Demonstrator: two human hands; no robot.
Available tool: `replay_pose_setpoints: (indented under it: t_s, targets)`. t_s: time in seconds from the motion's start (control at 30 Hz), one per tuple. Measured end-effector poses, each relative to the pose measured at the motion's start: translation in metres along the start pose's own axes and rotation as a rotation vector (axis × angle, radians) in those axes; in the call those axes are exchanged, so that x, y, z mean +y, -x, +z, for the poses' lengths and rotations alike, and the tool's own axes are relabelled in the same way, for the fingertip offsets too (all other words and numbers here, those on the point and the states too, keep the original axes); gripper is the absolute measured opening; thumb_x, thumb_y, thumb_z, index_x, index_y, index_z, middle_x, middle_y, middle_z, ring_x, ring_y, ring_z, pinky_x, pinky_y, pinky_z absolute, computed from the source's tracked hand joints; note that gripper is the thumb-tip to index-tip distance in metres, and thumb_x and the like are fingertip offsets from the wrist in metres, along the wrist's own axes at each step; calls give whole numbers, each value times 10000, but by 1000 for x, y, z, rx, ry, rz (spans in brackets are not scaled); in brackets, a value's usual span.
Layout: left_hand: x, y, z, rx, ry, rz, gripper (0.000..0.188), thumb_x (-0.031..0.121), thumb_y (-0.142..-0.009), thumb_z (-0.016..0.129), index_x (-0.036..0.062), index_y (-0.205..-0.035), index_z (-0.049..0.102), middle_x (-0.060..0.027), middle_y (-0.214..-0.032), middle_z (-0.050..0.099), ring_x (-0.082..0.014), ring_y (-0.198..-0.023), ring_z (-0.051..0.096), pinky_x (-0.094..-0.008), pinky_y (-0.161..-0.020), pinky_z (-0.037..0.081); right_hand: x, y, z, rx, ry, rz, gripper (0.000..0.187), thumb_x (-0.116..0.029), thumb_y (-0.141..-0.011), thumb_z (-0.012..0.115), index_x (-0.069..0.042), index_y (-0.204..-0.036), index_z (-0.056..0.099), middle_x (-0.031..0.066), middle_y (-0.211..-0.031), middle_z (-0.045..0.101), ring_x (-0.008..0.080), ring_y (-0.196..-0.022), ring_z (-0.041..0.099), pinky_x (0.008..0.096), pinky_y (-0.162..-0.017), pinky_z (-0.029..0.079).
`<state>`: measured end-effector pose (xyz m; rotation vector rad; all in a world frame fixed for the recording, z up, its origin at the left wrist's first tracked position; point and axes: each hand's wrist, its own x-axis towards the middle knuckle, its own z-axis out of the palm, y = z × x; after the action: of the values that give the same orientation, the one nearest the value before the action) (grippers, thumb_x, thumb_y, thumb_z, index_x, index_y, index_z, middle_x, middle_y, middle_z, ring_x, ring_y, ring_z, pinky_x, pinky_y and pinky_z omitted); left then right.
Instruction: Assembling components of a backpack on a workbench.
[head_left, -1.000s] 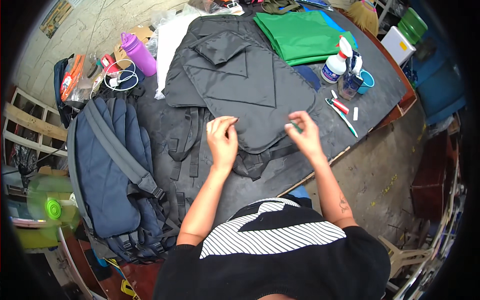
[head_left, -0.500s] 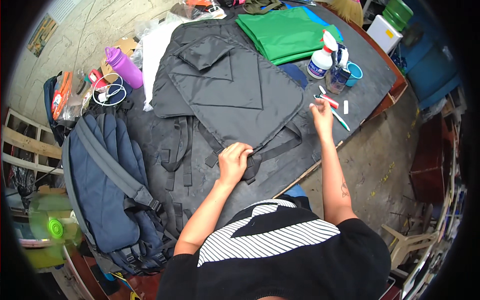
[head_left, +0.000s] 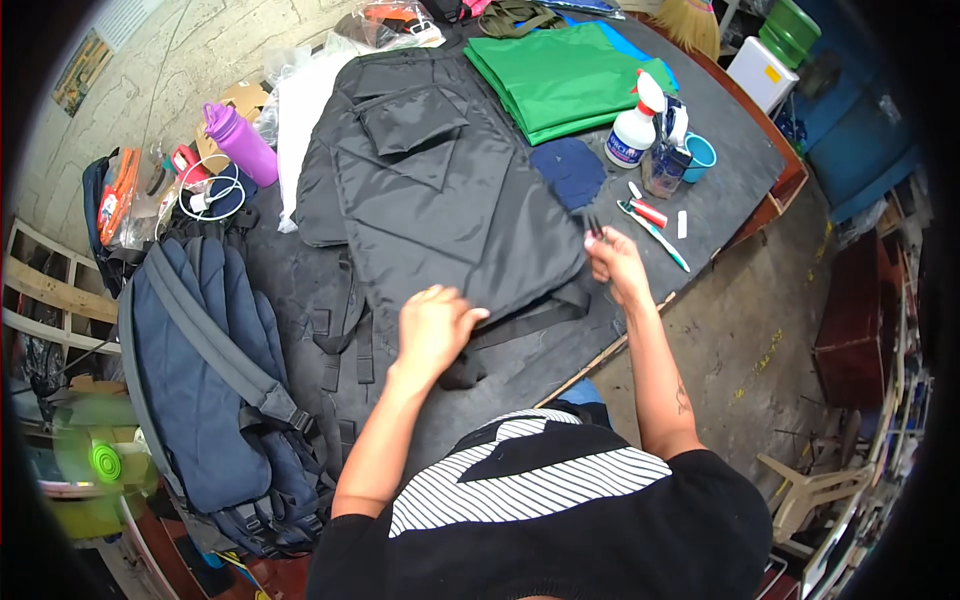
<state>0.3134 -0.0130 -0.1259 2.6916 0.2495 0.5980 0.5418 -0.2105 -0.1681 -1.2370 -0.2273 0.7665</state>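
A black quilted fabric bag piece (head_left: 440,225) with a small flap pocket lies across the dark table. My left hand (head_left: 432,332), a little blurred, is closed at its near corner, the thumb along the edge. Black webbing straps (head_left: 535,318) come out from under that edge. At the piece's right corner, my right hand (head_left: 618,264) is closed around a small dark two-pointed tool (head_left: 592,222), its points upward. The fingers cover the rest of the tool. A dark blue fabric scrap (head_left: 567,172) lies just beyond it.
Right of my right hand lie a white and green pen-like tool (head_left: 655,237) and a red tube (head_left: 650,213). Behind them stand a spray bottle (head_left: 632,135) and a blue cup (head_left: 700,158). Folded green cloth (head_left: 560,80) lies farther back. A blue-grey backpack (head_left: 205,370) fills the left side.
My right hand has come left and nearer, now holding the dark pointed tool. My left hand has moved left and slightly nearer with the corner. The bag piece has shifted, baring the blue scrap.
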Motion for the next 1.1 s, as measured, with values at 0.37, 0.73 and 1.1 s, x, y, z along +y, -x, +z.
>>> replay_pose_setpoints:
  t_s: [0.37,0.73,1.1]
  targets:
    - [43,-24,26,40,604,-23,155,17,-779,637,20,-934,648,-105,-842,609,-264,-807,609,-331,-736,480,31,30,11,177,39,-88,124,-30,-851,613,-57,-955,551,-8,-715,573,6,-441,334,181,-412,253]
    - [28,-106,106,-60,358,179,374,44,-782,608,69,-1154,581,-98,-1155,573,-295,-1025,534,-390,-886,443,24,22,11,224,310,-293,291,40,-751,678,-30,-998,539,25,-932,614,34,-708,531,161,-548,403]
    - [35,-118,130,46,501,261,104,97,-690,704,42,-778,699,-68,-824,685,-248,-817,621,-348,-763,486,-8,11,17,162,472,-461,246,86,-757,643,16,-972,546,60,-950,601,96,-803,584,237,-717,493]
